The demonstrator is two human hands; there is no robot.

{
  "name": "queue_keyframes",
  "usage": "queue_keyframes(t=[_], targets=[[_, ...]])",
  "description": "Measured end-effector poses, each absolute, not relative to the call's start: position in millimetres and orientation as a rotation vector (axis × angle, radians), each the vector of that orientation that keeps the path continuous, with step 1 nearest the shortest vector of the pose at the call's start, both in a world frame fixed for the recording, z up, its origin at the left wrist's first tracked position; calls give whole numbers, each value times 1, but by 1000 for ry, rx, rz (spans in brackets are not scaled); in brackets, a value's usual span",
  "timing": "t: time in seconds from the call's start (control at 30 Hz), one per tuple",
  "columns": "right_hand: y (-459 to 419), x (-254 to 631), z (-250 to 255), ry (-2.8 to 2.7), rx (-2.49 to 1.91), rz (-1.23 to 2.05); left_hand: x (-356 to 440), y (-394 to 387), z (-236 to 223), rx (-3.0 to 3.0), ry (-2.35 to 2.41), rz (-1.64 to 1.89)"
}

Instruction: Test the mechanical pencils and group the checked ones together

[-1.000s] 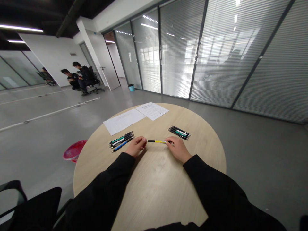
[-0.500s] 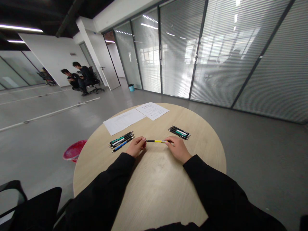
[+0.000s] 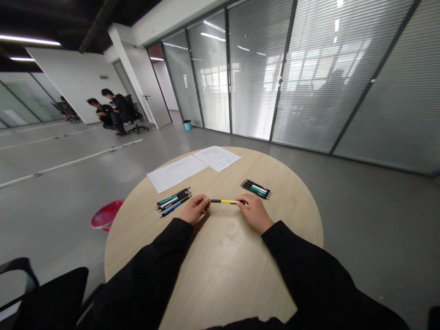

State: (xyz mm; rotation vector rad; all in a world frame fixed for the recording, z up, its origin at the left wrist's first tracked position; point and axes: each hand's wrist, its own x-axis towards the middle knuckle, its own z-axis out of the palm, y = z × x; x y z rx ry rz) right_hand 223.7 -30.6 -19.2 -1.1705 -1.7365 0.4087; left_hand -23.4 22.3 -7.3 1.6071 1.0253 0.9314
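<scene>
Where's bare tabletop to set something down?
Bare wood lies between the two black sleeves, and between the papers and held pen. It's crowded left, where the left pen group lies close beside the left hand.

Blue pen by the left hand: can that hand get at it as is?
Probably, if it lets go first: the left hand grips one end of the yellow-and-black pen. The blue pen lies close by, with nothing seen on top.

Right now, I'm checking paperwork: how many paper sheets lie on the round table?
2: the left sheet, beyond the left pens, and the right sheet beside it. Others could lie underneath.
</scene>
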Motion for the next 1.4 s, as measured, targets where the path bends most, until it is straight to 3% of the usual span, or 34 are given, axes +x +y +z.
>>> queue_keyframes(t=[0.83, 1.4], targets=[[-29, 226, -21, -1687, -1199, 498, -26, 23, -7, 1619, 962, 1005], [-27, 227, -23, -1698, -1192, 498, -28, 20, -1, 1805, 1101, 868]])
